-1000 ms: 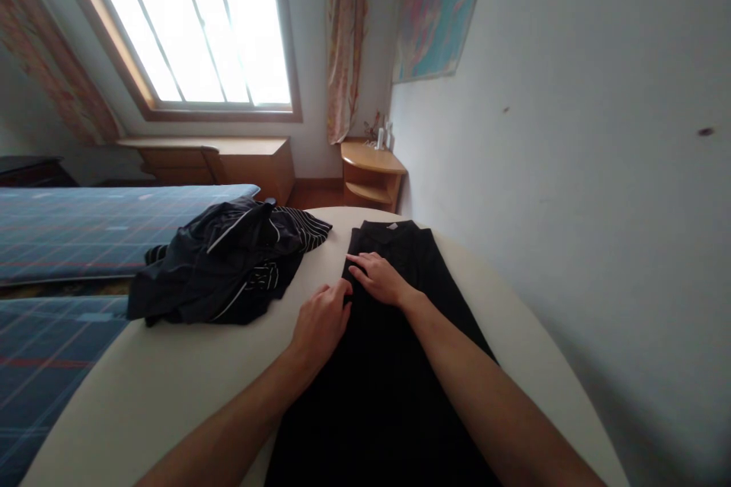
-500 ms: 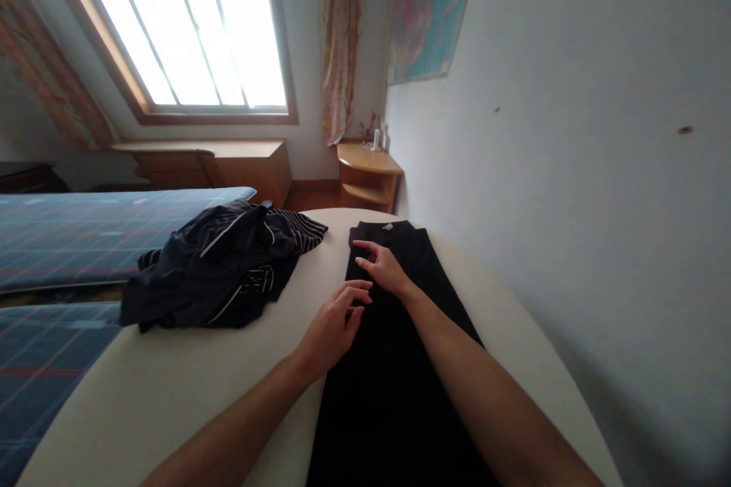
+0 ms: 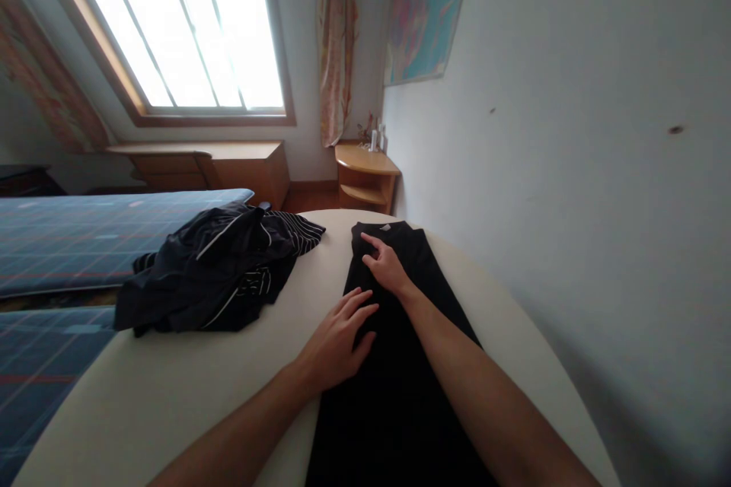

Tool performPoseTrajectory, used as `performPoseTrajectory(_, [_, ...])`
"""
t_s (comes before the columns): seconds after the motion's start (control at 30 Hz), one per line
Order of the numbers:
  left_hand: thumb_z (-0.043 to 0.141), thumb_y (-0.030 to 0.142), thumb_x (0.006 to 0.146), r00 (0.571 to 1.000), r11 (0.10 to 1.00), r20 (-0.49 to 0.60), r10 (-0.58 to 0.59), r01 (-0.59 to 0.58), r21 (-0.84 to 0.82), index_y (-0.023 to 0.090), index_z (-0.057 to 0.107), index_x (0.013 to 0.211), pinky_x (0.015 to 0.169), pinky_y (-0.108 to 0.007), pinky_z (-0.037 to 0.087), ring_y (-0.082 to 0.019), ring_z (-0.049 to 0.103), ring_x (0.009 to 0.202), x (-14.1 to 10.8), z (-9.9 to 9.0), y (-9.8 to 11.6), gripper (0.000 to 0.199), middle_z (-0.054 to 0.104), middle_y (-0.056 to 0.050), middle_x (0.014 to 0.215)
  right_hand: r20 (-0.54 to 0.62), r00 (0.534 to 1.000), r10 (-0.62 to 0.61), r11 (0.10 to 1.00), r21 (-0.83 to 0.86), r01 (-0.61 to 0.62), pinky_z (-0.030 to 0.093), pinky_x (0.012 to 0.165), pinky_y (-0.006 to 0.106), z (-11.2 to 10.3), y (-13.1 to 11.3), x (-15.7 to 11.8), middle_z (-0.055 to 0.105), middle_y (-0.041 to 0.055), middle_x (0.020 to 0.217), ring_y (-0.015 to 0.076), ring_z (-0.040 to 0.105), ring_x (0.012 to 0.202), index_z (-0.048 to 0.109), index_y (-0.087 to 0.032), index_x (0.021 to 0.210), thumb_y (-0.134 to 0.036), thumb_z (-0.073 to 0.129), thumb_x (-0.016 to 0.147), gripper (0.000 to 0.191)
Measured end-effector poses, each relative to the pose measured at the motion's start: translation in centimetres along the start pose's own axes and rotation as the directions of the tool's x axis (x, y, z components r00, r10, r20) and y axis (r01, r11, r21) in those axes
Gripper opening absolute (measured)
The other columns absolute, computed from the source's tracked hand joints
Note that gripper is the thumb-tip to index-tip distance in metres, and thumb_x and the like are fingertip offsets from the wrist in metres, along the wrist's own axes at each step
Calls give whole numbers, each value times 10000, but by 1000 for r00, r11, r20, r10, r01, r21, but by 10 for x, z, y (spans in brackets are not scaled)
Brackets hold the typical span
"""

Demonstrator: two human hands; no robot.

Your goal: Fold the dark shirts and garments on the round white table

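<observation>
- White wall [image 3: 542, 129] along the right, with a colourful poster [image 3: 428, 15] high up near the corner.
- Blue checked mattresses [image 3: 114, 236] at the left, a dark gap between them.
- Round, pale surface [image 3: 228, 373] in front of the person, carrying the clothes.
- Wooden corner cabinet [image 3: 365, 160] beyond the far edge of the surface, small items on top.
- Black garment [image 3: 394, 403] laid lengthwise on the surface, right of its middle, neck end away from the person and near part running out of view.
- Heap of dark clothes [image 3: 194, 274], partly striped, crumpled on the left of the surface, apart from the garment.
- Left hand [image 3: 336, 342] over the garment's left edge, fingers spread, grip unclosed.
- Right hand [image 3: 388, 266] over the garment near its neck, index finger extended, thumb apart; grip loose, nothing seen pinched.
- Small pale label [image 3: 386, 227] at the neckline.
</observation>
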State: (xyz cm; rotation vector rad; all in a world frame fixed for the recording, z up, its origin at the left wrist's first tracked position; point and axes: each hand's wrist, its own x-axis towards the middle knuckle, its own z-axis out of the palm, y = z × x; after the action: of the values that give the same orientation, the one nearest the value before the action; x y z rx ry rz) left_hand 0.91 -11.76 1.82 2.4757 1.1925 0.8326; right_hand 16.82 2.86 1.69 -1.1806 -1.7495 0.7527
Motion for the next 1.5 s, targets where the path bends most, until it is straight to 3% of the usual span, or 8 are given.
performPoseTrajectory(0.3, [472, 141, 958, 998, 998, 1, 56, -56, 13, 220, 599, 1267, 1103, -443, 451, -237, 512, 1279, 2, -4, 4, 344, 597, -83, 1345, 27, 999, -16, 992, -122, 20, 506, 963, 347, -3, 7, 2, 606, 130, 1367, 219, 624, 1119, 571, -157, 1386, -238, 676, 803, 598])
performPoseTrajectory(0.43, [546, 196, 937, 983, 980, 156, 95, -120, 160, 243, 670, 1145, 976, -427, 503, -249, 579, 1090, 4, -12, 13, 246, 659, -67, 1151, 50, 997, 67, 978, -201, -55, 529, 894, 331, -12, 6, 4, 703, 99, 1193, 182, 679, 910, 619, -189, 1337, -276, 676, 835, 512])
performPoseTrajectory(0.57, [657, 302, 873, 974, 942, 219, -61, -16, 335, 216, 657, 1097, 883, -444, 521, -292, 589, 1029, 3, -17, 29, 240, 635, -96, 1105, 117, 993, 34, 974, -229, -6, 535, 822, 299, -25, 8, 4, 750, 42, 952, 165, 683, 801, 730, -216, 1158, -343, 614, 898, 312])
performPoseTrajectory(0.8, [520, 224, 921, 898, 840, 220, -381, 237, 488, 182, 619, 985, 734, -402, 527, -299, 659, 911, 0, -13, 49, 125, 666, -112, 967, 218, 975, -35, 960, -263, 93, 479, 993, 339, -29, 11, -1, 757, 29, 1123, 220, 683, 1073, 737, -259, 1166, -377, 524, 966, 315])
performPoseTrajectory(1.03, [479, 189, 908, 873, 829, 197, -446, 321, 457, 214, 606, 905, 657, -346, 486, -268, 704, 798, 5, -24, 52, 130, 710, -70, 854, 192, 978, -86, 979, -167, 119, 461, 1008, 330, -27, 14, 0, 748, 28, 1150, 209, 669, 1109, 728, -259, 1182, -406, 475, 992, 349])
performPoseTrajectory(1.27, [461, 290, 1002, 969, 977, 127, -213, 215, -2, 235, 636, 1112, 788, -324, 538, -200, 705, 853, 7, -7, 41, 213, 747, -18, 941, -13, 999, 40, 999, -14, -40, 517, 824, 348, -32, 22, 6, 743, 40, 786, 219, 697, 785, 761, -170, 1116, -527, 338, 1014, 563])
performPoseTrajectory(1.4, [505, 205, 979, 975, 996, 214, 57, -41, -79, 234, 602, 1268, 1102, -385, 437, -208, 564, 1275, 1, 7, 29, 306, 686, -30, 1277, 7, 1000, 27, 1000, 9, -27, 494, 937, 342, -30, 30, 10, 771, 68, 984, 223, 699, 964, 778, -172, 1046, -373, 533, 945, 333])
performPoseTrajectory(1.5, [554, 211, 942, 973, 998, 221, 62, -64, 1, 217, 554, 1348, 1185, -459, 345, -246, 403, 1429, -2, 8, 26, 406, 539, -62, 1476, 59, 998, 6, 1000, 15, -7, 505, 929, 323, -29, 34, 11, 769, 68, 1039, 205, 702, 946, 766, -181, 1086, -263, 654, 851, 273])
